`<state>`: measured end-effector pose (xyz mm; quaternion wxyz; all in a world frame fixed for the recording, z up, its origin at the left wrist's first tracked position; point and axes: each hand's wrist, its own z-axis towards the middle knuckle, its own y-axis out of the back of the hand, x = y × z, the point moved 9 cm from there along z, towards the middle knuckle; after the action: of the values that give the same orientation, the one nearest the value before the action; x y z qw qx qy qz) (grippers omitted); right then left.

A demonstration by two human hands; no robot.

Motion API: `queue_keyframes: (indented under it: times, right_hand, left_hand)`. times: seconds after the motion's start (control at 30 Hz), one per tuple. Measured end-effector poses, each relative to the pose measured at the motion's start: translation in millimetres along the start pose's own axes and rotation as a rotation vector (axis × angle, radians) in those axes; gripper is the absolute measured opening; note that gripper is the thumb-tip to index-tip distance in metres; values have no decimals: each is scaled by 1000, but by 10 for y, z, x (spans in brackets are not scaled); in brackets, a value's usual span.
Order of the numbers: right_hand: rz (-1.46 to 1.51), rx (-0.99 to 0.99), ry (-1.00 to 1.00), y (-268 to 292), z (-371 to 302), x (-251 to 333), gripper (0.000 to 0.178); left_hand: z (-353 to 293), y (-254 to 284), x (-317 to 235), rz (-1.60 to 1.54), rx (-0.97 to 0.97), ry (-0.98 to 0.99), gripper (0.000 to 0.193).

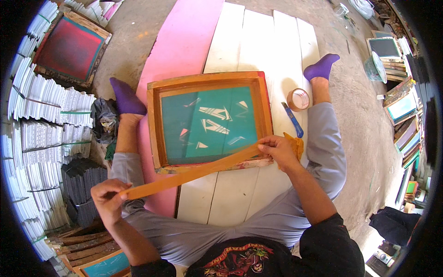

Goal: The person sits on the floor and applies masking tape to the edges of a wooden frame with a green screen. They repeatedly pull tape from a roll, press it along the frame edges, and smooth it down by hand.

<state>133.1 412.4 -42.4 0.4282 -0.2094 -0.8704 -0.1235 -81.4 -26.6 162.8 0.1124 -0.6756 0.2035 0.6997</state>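
A strip of brown packing tape point(196, 172) is stretched between my two hands, slanting up to the right. My left hand point(109, 198) pinches its lower left end, and my right hand point(280, 151) pinches its upper right end. The strip passes over the near edge of a wooden-framed printing screen point(155, 115), whose teal mesh point(180, 111) carries pale angular cut-out shapes. Crumpled brown tape point(299, 147) lies beside my right hand, partly hidden by it. Beyond that hand are a blue utility knife point(293, 121) and a tape roll point(298, 99).
The screen rests on white boards point(258, 46) and a pink board point(184, 37), between my outstretched legs. Bundled stacks of paper point(48, 97) and a red screen point(71, 48) line the left. More framed screens point(400, 106) and a bucket point(375, 68) stand along the right.
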Motion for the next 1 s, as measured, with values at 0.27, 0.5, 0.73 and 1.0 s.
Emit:
queue_keyframes:
  times: [0.27,0.5,0.73,1.0]
  right_hand:
    - [-1459,184,42,-370,217,317,27]
    - [-1662,273,-11,-695,380,87,28]
    - [-1674,263,-71,-611,460,-118,31]
    - [-1638,203,-54,-676,496,-83,29]
  left_hand:
    - [-190,-338,-1011,214,196,-246,17]
    - [-330,-552,-1443,177,324,-360,15]
    - [-407,-590,-1360,143,344,-367,15]
    - [-522,-560,-1366,99,338,-362,15]
